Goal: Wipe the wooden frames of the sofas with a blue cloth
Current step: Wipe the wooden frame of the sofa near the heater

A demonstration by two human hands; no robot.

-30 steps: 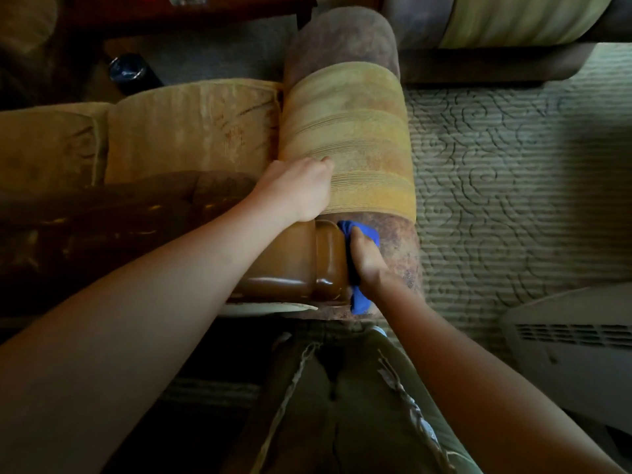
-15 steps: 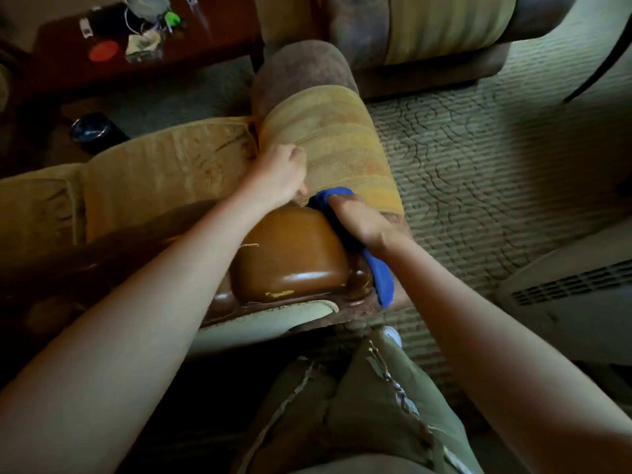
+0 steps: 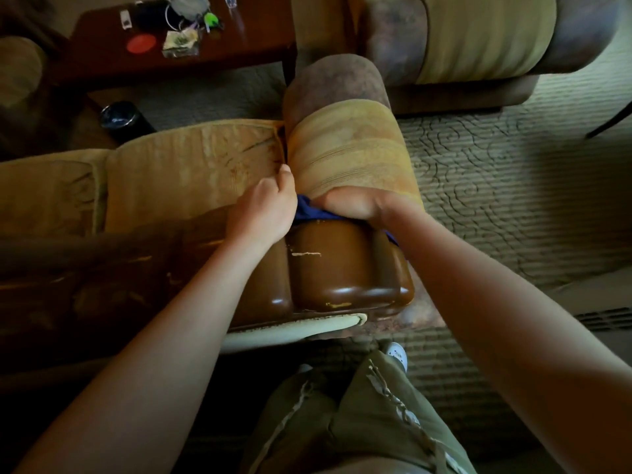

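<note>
The glossy brown wooden frame (image 3: pixel 345 265) caps the back corner of a yellow sofa, just below its rolled armrest (image 3: pixel 352 148). My right hand (image 3: pixel 355 205) presses the blue cloth (image 3: pixel 309 211) into the seam where the wood meets the armrest fabric; only a small fold of cloth shows between my hands, with another bit by my right wrist. My left hand (image 3: pixel 265 206) is closed on the fabric at the gap between the back cushion (image 3: pixel 191 172) and the armrest. The wood carries a pale scratch and chipped spots along its lower edge.
A second sofa (image 3: pixel 478 39) stands at the top right across patterned carpet (image 3: pixel 513 186). A dark wooden table (image 3: pixel 239 46) with small items is at the top left, a dark cylinder (image 3: pixel 121 118) on the floor beside it. A white vented unit (image 3: pixel 602 313) sits at right.
My right hand has slid the blue cloth from the frame's right side up to its top edge under the armrest. My view has lifted, showing more of the table and far sofa.
</note>
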